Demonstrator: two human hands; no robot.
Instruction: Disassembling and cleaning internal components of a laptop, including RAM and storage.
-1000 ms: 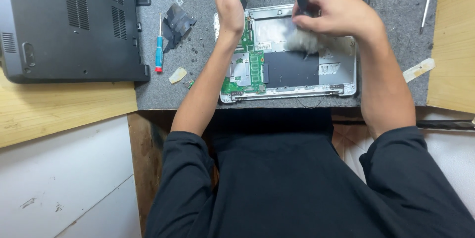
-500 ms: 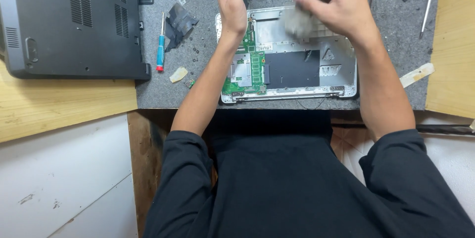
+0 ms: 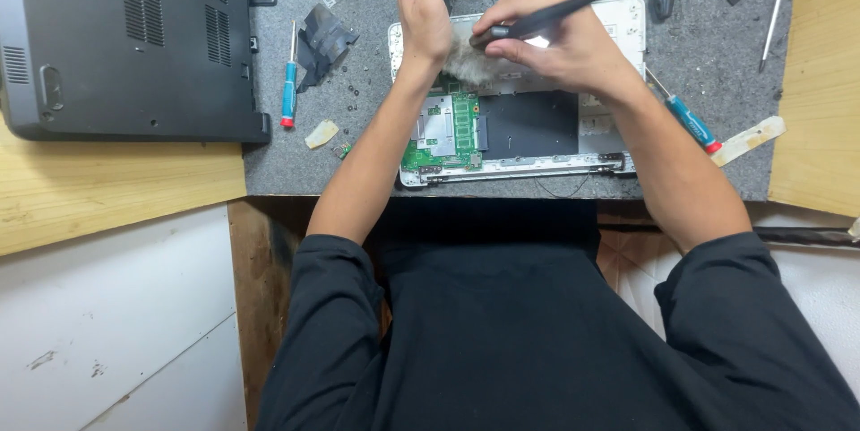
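Observation:
An opened white laptop base lies on a grey mat, with its green circuit board and a black panel showing. My right hand grips a brush with a dark handle and a yellow end. Its grey bristles press on the upper left of the base. My left hand stands on its edge at the base's top left corner, fingers stretched out, right beside the bristles. It holds nothing that I can see.
A dark grey laptop cover lies at the left on the wooden bench. A blue and red screwdriver and a black foil piece lie beside it. At the right are a teal screwdriver, a beige pry strip and a thin metal tool.
My right hand has swept the brush leftward over the base, and the handle has swung from upright to pointing right. My left hand has stayed at the top left corner.

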